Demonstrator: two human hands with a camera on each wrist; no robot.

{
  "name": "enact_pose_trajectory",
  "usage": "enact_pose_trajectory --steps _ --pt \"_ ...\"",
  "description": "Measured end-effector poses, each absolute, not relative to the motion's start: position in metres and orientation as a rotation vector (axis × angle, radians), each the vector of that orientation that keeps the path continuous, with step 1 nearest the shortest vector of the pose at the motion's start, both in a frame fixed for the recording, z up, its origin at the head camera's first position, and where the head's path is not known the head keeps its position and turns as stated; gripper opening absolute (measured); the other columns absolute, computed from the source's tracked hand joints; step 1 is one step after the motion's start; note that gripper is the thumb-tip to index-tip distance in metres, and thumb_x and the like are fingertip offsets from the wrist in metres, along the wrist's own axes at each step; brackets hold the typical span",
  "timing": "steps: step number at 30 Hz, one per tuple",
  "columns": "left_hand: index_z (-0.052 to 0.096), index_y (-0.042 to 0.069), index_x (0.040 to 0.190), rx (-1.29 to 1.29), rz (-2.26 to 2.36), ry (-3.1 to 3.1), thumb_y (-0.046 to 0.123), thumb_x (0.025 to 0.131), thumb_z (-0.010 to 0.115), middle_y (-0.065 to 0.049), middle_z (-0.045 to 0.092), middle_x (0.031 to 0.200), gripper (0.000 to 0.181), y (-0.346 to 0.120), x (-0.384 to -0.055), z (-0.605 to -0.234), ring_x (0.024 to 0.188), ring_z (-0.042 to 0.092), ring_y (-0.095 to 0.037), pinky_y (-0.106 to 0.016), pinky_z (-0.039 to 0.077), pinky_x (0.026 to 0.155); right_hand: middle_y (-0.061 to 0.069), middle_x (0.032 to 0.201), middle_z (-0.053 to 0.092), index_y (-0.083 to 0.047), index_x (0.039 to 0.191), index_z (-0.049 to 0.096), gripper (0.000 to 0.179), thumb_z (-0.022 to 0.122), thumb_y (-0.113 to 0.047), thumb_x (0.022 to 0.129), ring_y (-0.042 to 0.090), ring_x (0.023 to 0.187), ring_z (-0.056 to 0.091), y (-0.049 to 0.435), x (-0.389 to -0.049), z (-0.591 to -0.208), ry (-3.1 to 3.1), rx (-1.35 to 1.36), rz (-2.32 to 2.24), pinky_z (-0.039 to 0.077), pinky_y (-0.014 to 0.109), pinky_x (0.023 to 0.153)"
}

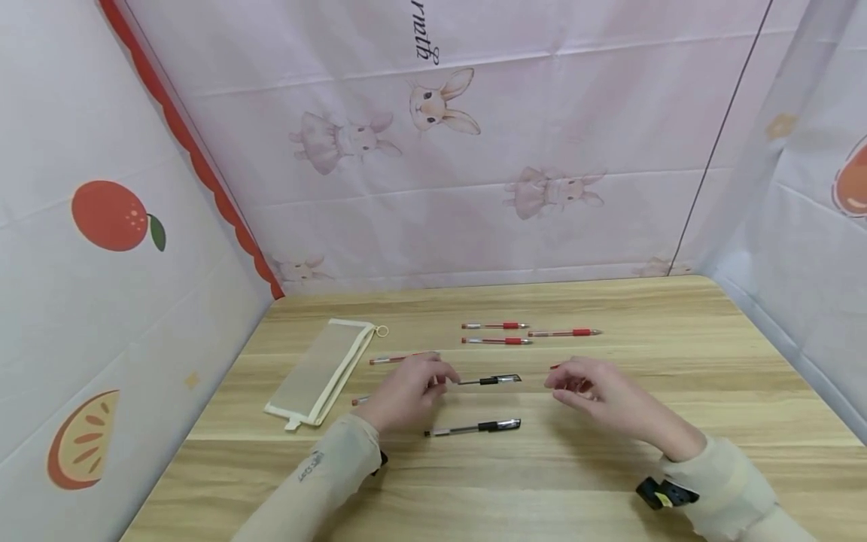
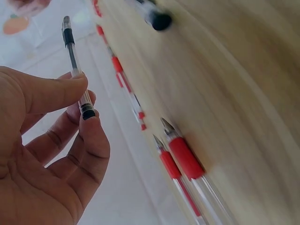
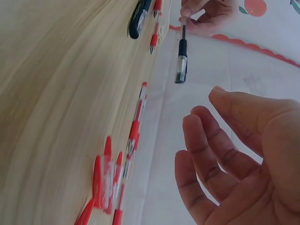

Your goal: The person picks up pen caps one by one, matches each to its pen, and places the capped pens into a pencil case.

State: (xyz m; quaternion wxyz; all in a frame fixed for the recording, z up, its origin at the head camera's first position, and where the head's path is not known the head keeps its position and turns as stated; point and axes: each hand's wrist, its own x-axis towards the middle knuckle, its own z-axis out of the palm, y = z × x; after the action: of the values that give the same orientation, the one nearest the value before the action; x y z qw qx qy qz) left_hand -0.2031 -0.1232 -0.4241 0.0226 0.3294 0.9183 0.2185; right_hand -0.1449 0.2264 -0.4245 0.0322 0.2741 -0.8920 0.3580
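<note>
My left hand point(image 1: 415, 388) pinches a black gel pen point(image 1: 489, 381) by its rear end, thumb against fingertips. The left wrist view shows the thumb on the pen's clear barrel. Raised above the table, the pen points its black grip and clear front end toward my right hand point(image 1: 599, 391). That hand has relaxed, slightly bent fingers and nothing between them. Below the held pen, a second black pen point(image 1: 473, 427) lies on the table. Red caps point(image 3: 104, 180) sit together near my right hand, mostly hidden behind it in the head view.
Several red pens lie around: a back red pen point(image 1: 494, 326), another red pen point(image 1: 565, 333) to its right, and one point(image 1: 394, 360) partly behind my left hand. A mesh zipper pouch point(image 1: 318, 369) lies at left on the wooden table point(image 1: 515, 497). Printed cloth point(image 1: 474, 241) walls the back and sides.
</note>
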Motion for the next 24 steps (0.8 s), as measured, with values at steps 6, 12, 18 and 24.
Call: enact_pose_trajectory --steps 6,12,18,24 --pt "0.08 0.017 0.116 0.967 0.636 2.856 0.002 0.101 0.069 0.0 0.074 0.104 0.024 -0.126 -0.214 -0.429 0.091 0.064 -0.012 -0.031 0.057 0.083 0.002 0.101 0.077 -0.013 0.113 0.077 0.013 0.073 -0.009 0.101 -0.002 0.085 0.063 0.239 -0.142 -0.426 -2.715 0.815 1.112 0.06 0.025 0.075" --pt "0.08 0.018 0.114 0.95 0.584 2.873 0.006 0.101 0.072 0.001 0.072 0.101 0.02 -0.126 -0.222 -0.436 0.091 0.064 -0.011 -0.032 0.058 0.084 -0.004 0.099 0.077 -0.015 0.112 0.077 0.012 0.073 -0.011 0.102 -0.003 0.086 0.064 0.25 -0.139 -0.425 -2.726 0.757 1.082 0.06 0.025 0.077" --pt "0.081 0.016 0.113 0.949 0.581 2.871 0.005 0.099 0.074 0.001 0.072 0.1 0.019 -0.124 -0.226 -0.439 0.09 0.065 -0.012 -0.03 0.059 0.083 -0.003 0.099 0.077 -0.018 0.11 0.077 0.012 0.073 -0.01 0.102 -0.003 0.086 0.065 0.259 -0.138 -0.426 -2.706 0.753 1.08 0.059 0.025 0.076" --pt "0.082 0.016 0.112 0.96 0.541 2.88 0.003 0.098 0.074 0.001 0.072 0.1 0.021 -0.121 -0.23 -0.442 0.088 0.064 -0.011 -0.029 0.058 0.081 -0.003 0.105 0.078 -0.02 0.112 0.078 0.014 0.073 -0.011 0.102 -0.003 0.09 0.065 0.266 -0.139 -0.428 -2.703 0.743 1.074 0.059 0.025 0.075"
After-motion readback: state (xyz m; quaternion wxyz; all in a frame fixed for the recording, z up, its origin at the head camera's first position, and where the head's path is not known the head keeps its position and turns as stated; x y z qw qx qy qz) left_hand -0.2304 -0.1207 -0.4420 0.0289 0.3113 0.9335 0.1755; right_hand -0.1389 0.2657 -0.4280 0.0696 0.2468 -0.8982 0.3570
